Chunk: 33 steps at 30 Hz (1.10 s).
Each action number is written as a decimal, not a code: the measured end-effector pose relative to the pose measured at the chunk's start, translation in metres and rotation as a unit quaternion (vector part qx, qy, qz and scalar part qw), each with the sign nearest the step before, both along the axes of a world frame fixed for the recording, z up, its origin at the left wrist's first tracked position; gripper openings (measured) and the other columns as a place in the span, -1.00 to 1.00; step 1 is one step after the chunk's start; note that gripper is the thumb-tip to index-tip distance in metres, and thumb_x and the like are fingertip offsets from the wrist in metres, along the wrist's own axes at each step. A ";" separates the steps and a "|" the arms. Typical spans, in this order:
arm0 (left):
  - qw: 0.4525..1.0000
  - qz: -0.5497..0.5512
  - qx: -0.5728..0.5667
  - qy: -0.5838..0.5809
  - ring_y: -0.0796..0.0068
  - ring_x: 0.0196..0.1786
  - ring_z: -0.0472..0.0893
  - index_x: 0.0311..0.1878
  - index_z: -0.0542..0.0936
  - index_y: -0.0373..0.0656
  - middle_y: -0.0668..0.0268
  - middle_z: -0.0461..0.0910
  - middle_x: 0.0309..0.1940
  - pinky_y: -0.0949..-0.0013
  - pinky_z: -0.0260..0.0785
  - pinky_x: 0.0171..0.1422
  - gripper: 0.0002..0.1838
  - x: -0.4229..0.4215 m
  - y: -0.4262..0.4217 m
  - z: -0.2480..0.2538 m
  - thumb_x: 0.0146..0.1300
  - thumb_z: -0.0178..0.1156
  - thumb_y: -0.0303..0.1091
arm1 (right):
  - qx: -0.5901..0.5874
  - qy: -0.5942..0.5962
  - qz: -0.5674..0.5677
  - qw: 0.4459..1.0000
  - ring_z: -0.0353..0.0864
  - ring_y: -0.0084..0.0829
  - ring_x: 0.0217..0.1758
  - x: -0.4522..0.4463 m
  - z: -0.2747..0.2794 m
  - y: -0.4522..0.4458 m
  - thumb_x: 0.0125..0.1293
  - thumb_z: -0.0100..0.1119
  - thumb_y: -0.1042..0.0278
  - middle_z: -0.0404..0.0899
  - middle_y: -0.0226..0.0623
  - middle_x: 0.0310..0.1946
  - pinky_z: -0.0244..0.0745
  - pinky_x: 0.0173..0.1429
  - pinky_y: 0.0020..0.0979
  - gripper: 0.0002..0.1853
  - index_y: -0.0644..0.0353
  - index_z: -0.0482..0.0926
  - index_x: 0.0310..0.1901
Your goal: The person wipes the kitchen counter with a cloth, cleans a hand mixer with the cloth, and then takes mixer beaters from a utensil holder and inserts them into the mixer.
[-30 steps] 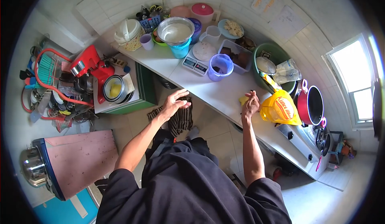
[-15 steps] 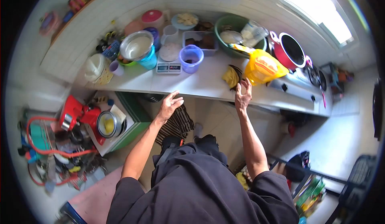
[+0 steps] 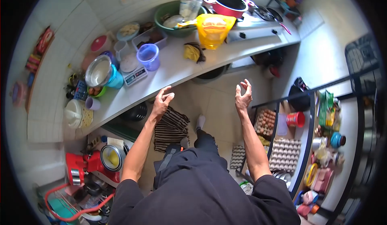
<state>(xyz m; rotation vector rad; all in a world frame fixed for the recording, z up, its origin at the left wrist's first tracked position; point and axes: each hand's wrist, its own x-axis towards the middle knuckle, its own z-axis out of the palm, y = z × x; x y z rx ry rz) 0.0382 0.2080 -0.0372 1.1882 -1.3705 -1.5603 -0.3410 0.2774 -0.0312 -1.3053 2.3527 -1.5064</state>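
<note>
Counter (image 3: 174, 63) nr L hand (image 3: 161, 103) bears grn basin (image 3: 177, 33), yel bag (image 3: 212, 31) & 1 scale (image 3: 136, 76).

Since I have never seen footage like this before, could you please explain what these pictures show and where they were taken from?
There is no machine here, only a person's bare hands. One camera, worn on the head, looks forward and down, so the wearer's dark shirt fills the bottom of the view. The left hand and right hand are open in the air, and neither appears to hold anything. Beyond them, the counter bears a scale, a purple bucket, a green basin, a yellow bag, a red pot and a stove, among other things.
</note>
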 end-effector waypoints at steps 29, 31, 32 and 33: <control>0.952 -0.301 0.010 0.052 0.43 0.23 0.58 0.43 0.39 -0.20 0.19 0.53 0.30 0.35 0.45 0.30 -0.45 -0.255 0.056 -0.205 0.47 0.25 -0.26 | -0.019 -0.046 -0.222 0.974 0.59 -0.15 0.14 -0.163 -0.196 0.257 0.36 0.24 0.37 0.64 -0.05 0.03 0.44 0.29 -0.17 -0.45 0.27 0.40 0.36; 0.949 -0.310 0.000 0.061 0.50 0.19 0.59 0.43 0.38 -0.19 0.26 0.53 0.29 0.39 0.44 0.29 -0.48 -0.275 0.057 -0.242 0.50 0.22 -0.26 | -0.026 -0.036 -0.235 0.971 0.59 -0.15 0.13 -0.175 -0.233 0.268 0.37 0.21 0.38 0.62 -0.04 0.06 0.43 0.31 -0.17 -0.46 0.26 0.39 0.37; 0.948 -0.311 0.003 0.064 0.47 0.20 0.59 0.43 0.38 -0.21 0.23 0.55 0.27 0.37 0.45 0.29 -0.48 -0.281 0.064 -0.262 0.49 0.22 -0.29 | -0.030 -0.037 -0.243 0.969 0.59 -0.15 0.13 -0.177 -0.253 0.276 0.37 0.20 0.39 0.62 -0.04 0.08 0.43 0.31 -0.17 -0.46 0.26 0.39 0.36; 0.948 -0.312 0.006 0.068 0.44 0.21 0.59 0.42 0.38 -0.23 0.20 0.57 0.25 0.35 0.46 0.29 -0.49 -0.289 0.070 -0.282 0.48 0.22 -0.31 | -0.032 -0.037 -0.245 0.968 0.60 -0.16 0.15 -0.180 -0.270 0.284 0.37 0.20 0.40 0.61 -0.05 0.09 0.43 0.30 -0.18 -0.47 0.26 0.39 0.36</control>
